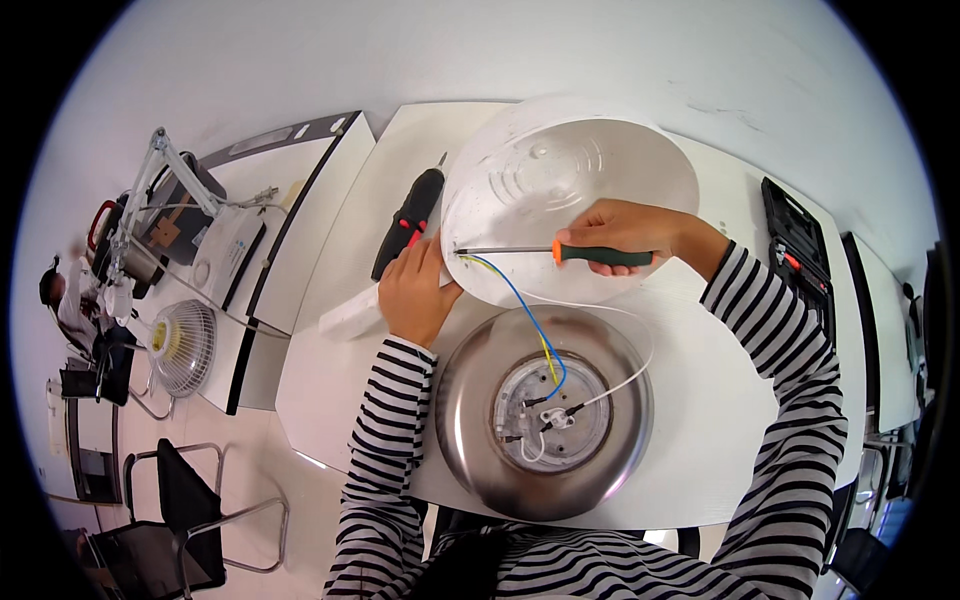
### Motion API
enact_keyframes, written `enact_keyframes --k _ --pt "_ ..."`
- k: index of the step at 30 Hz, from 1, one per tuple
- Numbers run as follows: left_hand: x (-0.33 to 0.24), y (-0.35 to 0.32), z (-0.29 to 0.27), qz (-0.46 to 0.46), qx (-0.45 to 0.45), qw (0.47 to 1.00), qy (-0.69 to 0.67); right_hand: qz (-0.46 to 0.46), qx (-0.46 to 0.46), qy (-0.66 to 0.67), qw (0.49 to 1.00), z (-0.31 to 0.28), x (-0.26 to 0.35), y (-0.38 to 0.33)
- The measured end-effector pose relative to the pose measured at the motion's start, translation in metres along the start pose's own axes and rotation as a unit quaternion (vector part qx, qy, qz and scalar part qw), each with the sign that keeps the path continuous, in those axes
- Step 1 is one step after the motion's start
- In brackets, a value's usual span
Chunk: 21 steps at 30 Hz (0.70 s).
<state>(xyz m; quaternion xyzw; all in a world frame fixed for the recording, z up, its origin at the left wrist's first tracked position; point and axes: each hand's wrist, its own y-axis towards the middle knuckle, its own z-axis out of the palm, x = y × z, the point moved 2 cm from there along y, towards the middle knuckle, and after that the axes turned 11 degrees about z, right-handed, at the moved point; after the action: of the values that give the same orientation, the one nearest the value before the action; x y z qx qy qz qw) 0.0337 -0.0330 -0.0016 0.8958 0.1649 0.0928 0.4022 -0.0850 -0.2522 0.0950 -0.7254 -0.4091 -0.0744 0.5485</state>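
Observation:
My right hand (625, 235) is closed around the dark green and orange handle of a screwdriver (505, 250). Its long shaft points left, with the tip at the left rim of a white bowl-shaped plastic housing (655, 165). At that same rim my left hand (415, 290) grips the housing where its white handle (350, 316) joins. A round steel pan base (465, 400) lies in front of me, its underside facing up. Blue (528, 310), yellow-green and white wires run from its central heating plate (510, 380) up to the housing. The screw or terminal under the tip is too small to make out.
Left of the housing lies a black and red cordless screwdriver (412, 220) with a bit fitted. An open black tool case (797, 240) is at the table's right. Farther left stand a side table (300, 200), a caged heater lamp (183, 345) and a black chair (190, 495).

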Motion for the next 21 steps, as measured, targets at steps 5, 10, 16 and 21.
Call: enact_keyframes --k 5,10,16,21 --pt "0.005 -0.004 0.003 -0.006 0.015 1.0 0.001 -0.278 -0.365 -0.362 0.811 0.014 0.005 -0.01" --pt "0.016 -0.006 0.019 0.016 0.007 0.999 -0.04 -0.297 -0.543 -0.434 0.654 0.023 -0.025 -0.021" --pt "-0.004 -0.007 -0.003 -0.006 0.094 0.994 0.057 -0.296 -0.608 -0.332 0.657 0.051 -0.095 -0.083" --pt "-0.019 0.0 -0.004 -0.05 0.117 0.991 -0.033 -0.222 -0.693 -0.182 0.661 0.064 -0.197 -0.11"
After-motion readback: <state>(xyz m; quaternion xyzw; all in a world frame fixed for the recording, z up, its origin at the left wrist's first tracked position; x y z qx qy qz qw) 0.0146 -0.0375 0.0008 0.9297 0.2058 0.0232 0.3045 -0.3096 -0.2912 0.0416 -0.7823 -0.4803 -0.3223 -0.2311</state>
